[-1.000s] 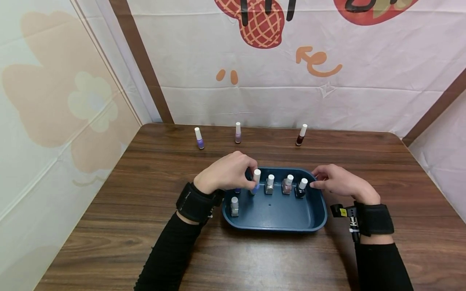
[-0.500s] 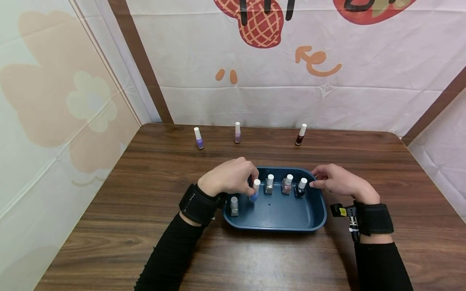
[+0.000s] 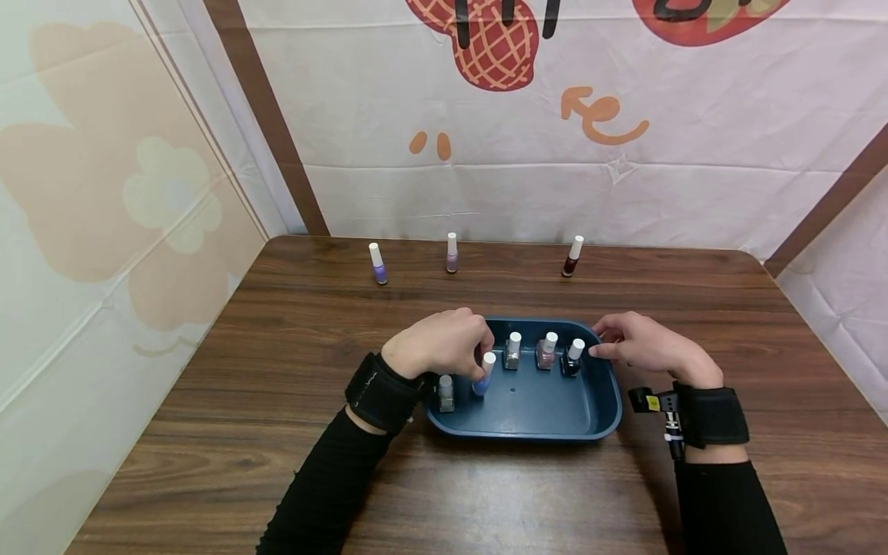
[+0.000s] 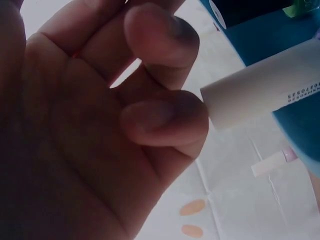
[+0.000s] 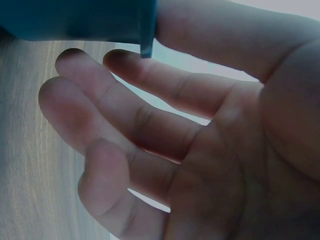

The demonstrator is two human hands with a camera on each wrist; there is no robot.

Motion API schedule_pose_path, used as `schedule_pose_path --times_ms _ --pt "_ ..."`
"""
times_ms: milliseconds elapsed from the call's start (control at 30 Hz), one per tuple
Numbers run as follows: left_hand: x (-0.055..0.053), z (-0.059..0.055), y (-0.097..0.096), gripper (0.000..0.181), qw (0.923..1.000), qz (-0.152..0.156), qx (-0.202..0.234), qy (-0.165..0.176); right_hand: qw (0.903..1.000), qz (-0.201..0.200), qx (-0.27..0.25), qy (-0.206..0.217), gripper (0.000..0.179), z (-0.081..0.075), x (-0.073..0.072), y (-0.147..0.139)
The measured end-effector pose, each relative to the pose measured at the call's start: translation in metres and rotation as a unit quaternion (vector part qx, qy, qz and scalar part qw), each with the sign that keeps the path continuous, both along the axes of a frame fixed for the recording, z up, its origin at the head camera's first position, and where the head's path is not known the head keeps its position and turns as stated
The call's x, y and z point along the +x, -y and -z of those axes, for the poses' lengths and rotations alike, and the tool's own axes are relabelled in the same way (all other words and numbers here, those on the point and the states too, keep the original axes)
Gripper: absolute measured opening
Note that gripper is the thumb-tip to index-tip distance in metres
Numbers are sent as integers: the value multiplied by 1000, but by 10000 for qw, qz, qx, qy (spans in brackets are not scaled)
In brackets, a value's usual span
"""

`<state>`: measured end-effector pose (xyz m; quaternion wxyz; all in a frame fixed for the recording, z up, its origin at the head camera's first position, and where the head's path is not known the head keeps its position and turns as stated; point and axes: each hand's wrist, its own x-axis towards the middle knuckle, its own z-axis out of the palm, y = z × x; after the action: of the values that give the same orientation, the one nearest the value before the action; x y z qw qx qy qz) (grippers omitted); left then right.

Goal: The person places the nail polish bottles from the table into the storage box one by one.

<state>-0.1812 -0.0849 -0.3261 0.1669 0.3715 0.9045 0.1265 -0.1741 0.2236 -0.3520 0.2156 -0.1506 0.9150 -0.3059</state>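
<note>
My left hand (image 3: 444, 343) pinches a blue nail polish bottle (image 3: 480, 387) with a white cap, low inside the dark blue tray (image 3: 513, 428). In the left wrist view the white cap (image 4: 265, 85) stands out beyond curled fingers (image 4: 165, 120). My right hand (image 3: 645, 348) holds the tray's right back corner, thumb and forefinger at the rim (image 5: 146, 30), its other fingers loosely bent. A clear bottle (image 3: 512, 356), a mauve one (image 3: 545, 356) and a black one (image 3: 572, 361) stand along the tray's back. Another greyish bottle (image 3: 446, 395) stands at front left.
Behind the tray on the wooden table (image 3: 312, 324) stand a purple bottle (image 3: 378, 270), a lilac bottle (image 3: 452, 258) and a dark red bottle (image 3: 570, 264), well apart. A printed cloth (image 3: 361, 200) hangs behind the table's back edge.
My left hand has brought the blue bottle toward the tray's front, away from the back row. My right hand has stayed at the tray's corner.
</note>
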Motion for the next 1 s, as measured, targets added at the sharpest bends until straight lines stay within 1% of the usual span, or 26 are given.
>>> schedule_pose_path --times_ms 233,400,500,667,1000 --pt "2 2 -2 21 9999 -15 -77 -107 10000 65 29 49 34 1 0 0" --pt "3 3 -2 25 9999 -76 -74 -84 9999 124 41 74 34 1 0 1" --pt "4 3 -1 26 9998 -104 -103 -106 9999 89 35 53 34 0 0 1" --pt "5 3 -3 25 9995 -167 -192 -176 10000 -5 1 6 34 -1 0 0" --pt "10 2 -7 16 9987 -302 -249 -312 10000 -19 -19 40 37 -2 0 1"
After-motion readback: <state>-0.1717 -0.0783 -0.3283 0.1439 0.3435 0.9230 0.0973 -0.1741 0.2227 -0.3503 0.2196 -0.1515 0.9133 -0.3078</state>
